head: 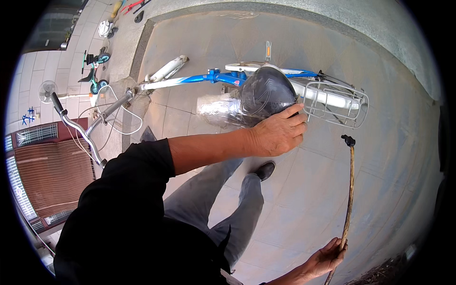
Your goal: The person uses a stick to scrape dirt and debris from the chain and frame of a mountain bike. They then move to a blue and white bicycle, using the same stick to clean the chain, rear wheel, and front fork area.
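A blue and white bicycle (pixel 199 77) stands before me. Its dark saddle (pixel 269 87) has clear plastic film (pixel 222 107) over it, trailing off to the left. My left hand (pixel 279 130) grips the saddle's near edge, fingers curled around it and partly hidden. Low on the right, my right hand (pixel 329 254) holds a thin wooden stick (pixel 351 181) near its lower part. The stick's far end carries a black lump (pixel 349 140), close to the wire rear rack (pixel 336 103) but apart from it.
The silver handlebar (pixel 83 131) and wire front basket (pixel 123 110) reach left. A raised stone step (pixel 137 46) borders the tiled floor (pixel 306 185). A small children's bike (pixel 94 69) stands beyond it. A grey wall edge (pixel 356 21) curves along the top. My dark shoe (pixel 265 171) is near the bicycle.
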`<action>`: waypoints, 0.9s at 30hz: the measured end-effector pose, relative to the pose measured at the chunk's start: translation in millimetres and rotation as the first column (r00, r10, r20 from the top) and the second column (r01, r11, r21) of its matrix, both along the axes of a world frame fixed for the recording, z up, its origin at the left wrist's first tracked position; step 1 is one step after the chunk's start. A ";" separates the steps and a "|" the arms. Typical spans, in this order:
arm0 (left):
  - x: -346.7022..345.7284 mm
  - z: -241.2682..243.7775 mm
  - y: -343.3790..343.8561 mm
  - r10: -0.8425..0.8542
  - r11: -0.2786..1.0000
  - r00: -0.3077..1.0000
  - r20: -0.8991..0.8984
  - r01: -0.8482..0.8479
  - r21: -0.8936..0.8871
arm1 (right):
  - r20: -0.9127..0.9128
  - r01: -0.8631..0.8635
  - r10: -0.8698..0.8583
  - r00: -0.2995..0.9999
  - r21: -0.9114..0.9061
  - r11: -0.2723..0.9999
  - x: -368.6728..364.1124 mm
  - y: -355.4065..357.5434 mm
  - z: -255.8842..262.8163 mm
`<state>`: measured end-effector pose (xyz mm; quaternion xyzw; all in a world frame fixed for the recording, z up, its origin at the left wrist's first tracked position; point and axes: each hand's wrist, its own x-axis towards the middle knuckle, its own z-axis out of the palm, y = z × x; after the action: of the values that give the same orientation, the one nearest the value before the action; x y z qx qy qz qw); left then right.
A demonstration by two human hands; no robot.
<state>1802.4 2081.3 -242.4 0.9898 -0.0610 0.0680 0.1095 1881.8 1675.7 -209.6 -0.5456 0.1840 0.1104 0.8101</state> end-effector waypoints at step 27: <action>-457.7 231.3 91.4 0.973 -0.096 -0.059 0.225 -0.983 0.158 | 0.170 -0.729 0.711 0.682 0.228 0.645 -21.2 376.1 105.9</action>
<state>1344.6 2172.7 -11.1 0.7234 0.6676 0.1351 -0.1130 1860.6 2051.9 -103.6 -0.4578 -0.0916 0.4301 0.7727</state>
